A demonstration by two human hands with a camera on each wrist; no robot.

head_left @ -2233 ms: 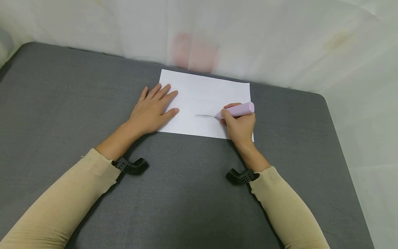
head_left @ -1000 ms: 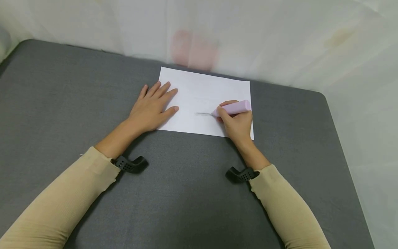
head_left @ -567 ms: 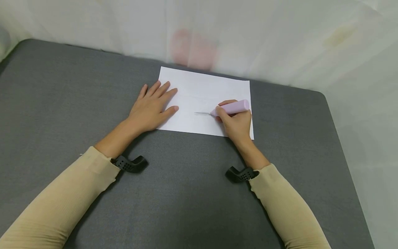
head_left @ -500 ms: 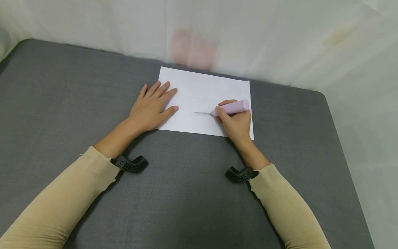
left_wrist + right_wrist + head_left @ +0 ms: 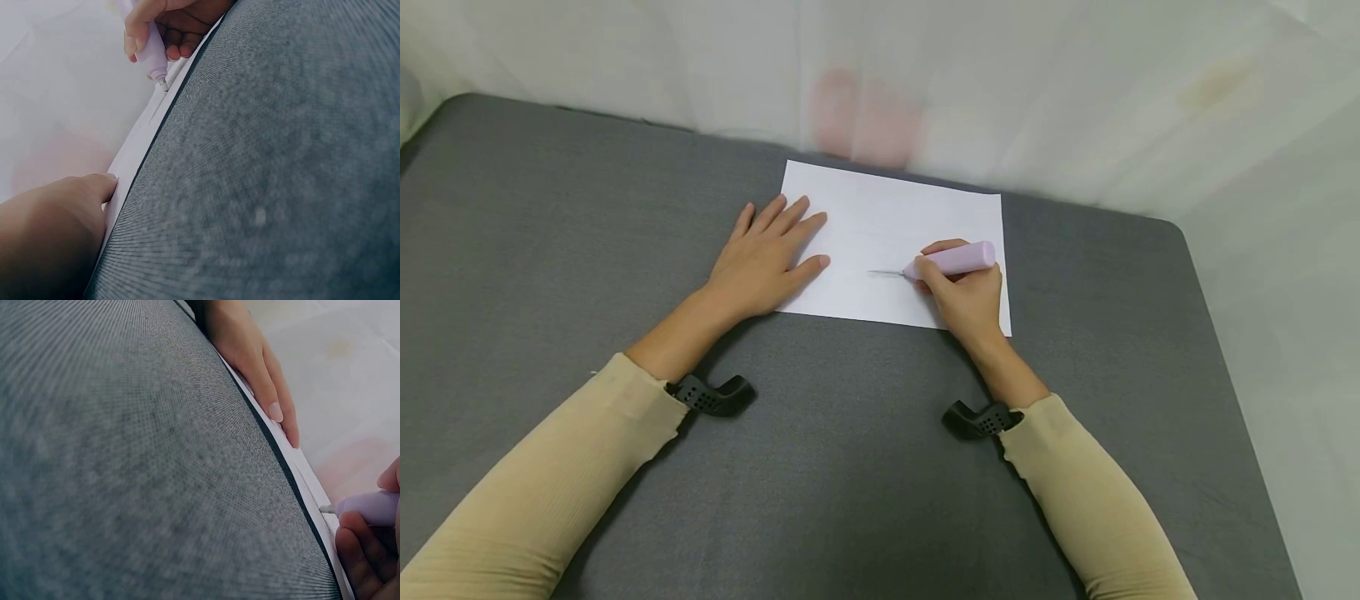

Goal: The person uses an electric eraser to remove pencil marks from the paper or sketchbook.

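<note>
A white sheet of paper (image 5: 895,225) lies on the grey table (image 5: 587,208), with a short grey line (image 5: 883,272) drawn near its middle. My left hand (image 5: 767,258) lies flat on the sheet's left edge, fingers straight. My right hand (image 5: 966,292) grips a thick lilac pen (image 5: 951,259), its tip touching the paper at the line's right end. In the left wrist view the lilac pen (image 5: 151,53) points down onto the paper (image 5: 134,156). The right wrist view shows the pen (image 5: 369,507) tip at the paper (image 5: 312,481) and my left hand (image 5: 250,356) flat beyond it.
A pale translucent curtain (image 5: 925,83) hangs behind the table, with a blurred pink shape (image 5: 865,121) behind it. The table's rounded right edge (image 5: 1195,275) lies close to the paper. Black wrist mounts (image 5: 711,396) sit on both forearms.
My right hand and the pen have slid a little to the left along the drawn line, toward its start. My left hand has stayed in place on the paper.
</note>
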